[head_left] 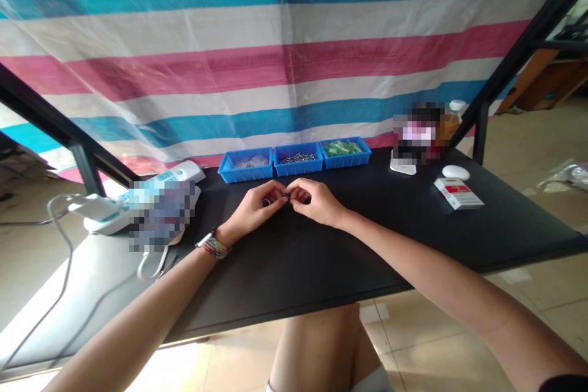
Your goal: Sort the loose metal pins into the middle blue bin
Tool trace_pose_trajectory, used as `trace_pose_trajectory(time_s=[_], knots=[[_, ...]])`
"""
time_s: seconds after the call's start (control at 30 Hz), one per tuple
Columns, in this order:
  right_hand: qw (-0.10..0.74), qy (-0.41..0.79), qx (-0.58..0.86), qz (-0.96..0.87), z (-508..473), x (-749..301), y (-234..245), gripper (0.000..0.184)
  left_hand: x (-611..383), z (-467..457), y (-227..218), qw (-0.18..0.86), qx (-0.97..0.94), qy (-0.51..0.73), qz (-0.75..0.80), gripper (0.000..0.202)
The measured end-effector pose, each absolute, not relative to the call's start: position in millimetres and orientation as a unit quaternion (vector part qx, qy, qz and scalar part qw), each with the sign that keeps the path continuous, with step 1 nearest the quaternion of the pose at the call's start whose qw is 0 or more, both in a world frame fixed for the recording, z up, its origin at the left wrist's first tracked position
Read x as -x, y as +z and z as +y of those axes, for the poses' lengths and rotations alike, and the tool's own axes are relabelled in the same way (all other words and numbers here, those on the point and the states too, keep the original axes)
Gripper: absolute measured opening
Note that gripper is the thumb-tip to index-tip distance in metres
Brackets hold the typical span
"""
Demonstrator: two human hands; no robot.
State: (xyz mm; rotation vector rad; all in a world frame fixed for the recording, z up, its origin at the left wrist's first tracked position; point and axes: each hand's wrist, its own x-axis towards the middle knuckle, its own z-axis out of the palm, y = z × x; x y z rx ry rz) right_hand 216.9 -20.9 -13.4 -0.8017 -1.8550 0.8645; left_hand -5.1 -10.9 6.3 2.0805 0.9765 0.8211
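Left hand (254, 207) and right hand (321, 203) pinch a tiny dark piece (288, 195) — three blue trays (301, 168) beyond.

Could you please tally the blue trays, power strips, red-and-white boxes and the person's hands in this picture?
Blue trays: 3
Power strip: 1
Red-and-white box: 1
Hands, left hand and right hand: 2
Total: 7

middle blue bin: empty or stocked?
Stocked. The middle blue bin shows a loose heap of small metal-looking pieces inside. Cannot tell how deep it goes; the front wall hides the bottom.
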Motion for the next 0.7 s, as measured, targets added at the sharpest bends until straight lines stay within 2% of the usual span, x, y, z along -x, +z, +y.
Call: trace_pose_trajectory(time_s=[0.37,0.7], knots=[[0.486,0.395,0.342,-0.701,-17.6,-219.0,-11.8,0.03,4.7,-10.4,5.5,0.324,-0.805,0.332,0.37,0.034],[0.517,0.443,0.339,-0.649,-12.5,-216.6,-18.8,0.018,3.8,-9.2,5.1,0.301,-0.775,0.355,0.426,0.051]])
